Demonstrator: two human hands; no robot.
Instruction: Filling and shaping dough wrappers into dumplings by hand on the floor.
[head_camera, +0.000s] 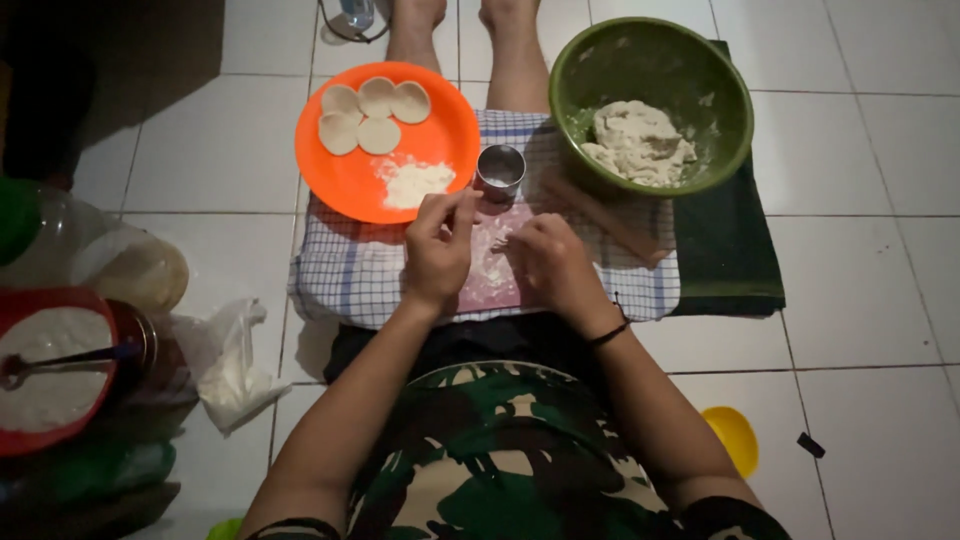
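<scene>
**Asker:** So where are the hands, and what lies under them?

**Describer:** Seen from above, a person sits on a white tiled floor (860, 300) with legs stretched forward. Both hands hover low over a pink floured board (492, 268) that rests on a blue-and-white checked cloth (350, 275) across the lap. The left hand (437, 245) is loosely curled, thumb and fingertips pinched together near the board's far edge. The right hand (550, 262) is curled too, knuckles up, its fingertips down at the board; I cannot tell whether either hand holds a bit of dough.

**Asker:** What is nearest to them?

**Describer:** A small round metal cup (500, 170) stands just beyond the left hand's fingertips, between the two dishes. To its left is an orange plate (345, 180) carrying five flat pale dough rounds (375, 115) and a little heap of white flour (415, 183). To its right, beyond the right hand, a green bowl (650, 50) holds a lump of dough (638, 140); the bowl sits on a dark green cloth (725, 250).

**Asker:** Anything further off?

**Describer:** At the far left, a red bowl of flour (50, 370) with a spoon (60, 360) in it, and a crumpled clear plastic bag (235, 360) beside it. A small yellow lid (735, 435) lies by the right elbow.
</scene>
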